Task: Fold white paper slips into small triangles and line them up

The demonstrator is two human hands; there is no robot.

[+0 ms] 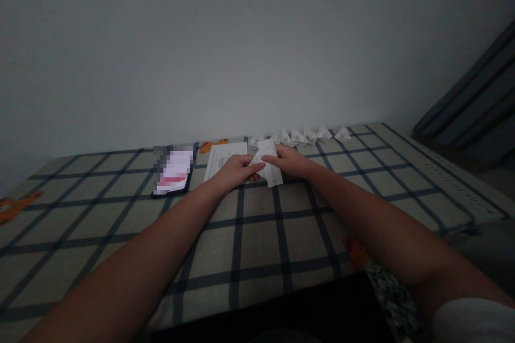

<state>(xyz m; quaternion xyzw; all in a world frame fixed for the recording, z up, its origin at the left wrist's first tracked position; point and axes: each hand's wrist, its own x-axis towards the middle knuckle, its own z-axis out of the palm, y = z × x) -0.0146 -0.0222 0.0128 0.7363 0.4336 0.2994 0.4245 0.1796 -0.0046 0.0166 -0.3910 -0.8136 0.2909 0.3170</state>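
Between my two hands is a piece of folded white paper (pixel 270 171), held just above the checked cloth. My left hand (pixel 237 171) pinches its left side, with the thumb on top. From the right, my right hand (pixel 290 161) grips the paper too, its thumb lying across the front face. The fingers behind the paper are partly hidden. Just beyond my hands, several small folded paper shapes (pixel 298 136) with pointed tops stand in a row near the wall. Beside my left hand lies a flat stack of printed paper sheets (pixel 229 151).
A phone (pixel 174 171) with a lit, blurred screen lies left of the printed sheets. The checked cloth (pixel 257 236) covers the surface up to a plain wall (pixel 249 53). A dark curtain (pixel 475 86) hangs at the right. Something black (pixel 281 311) is at the near edge.
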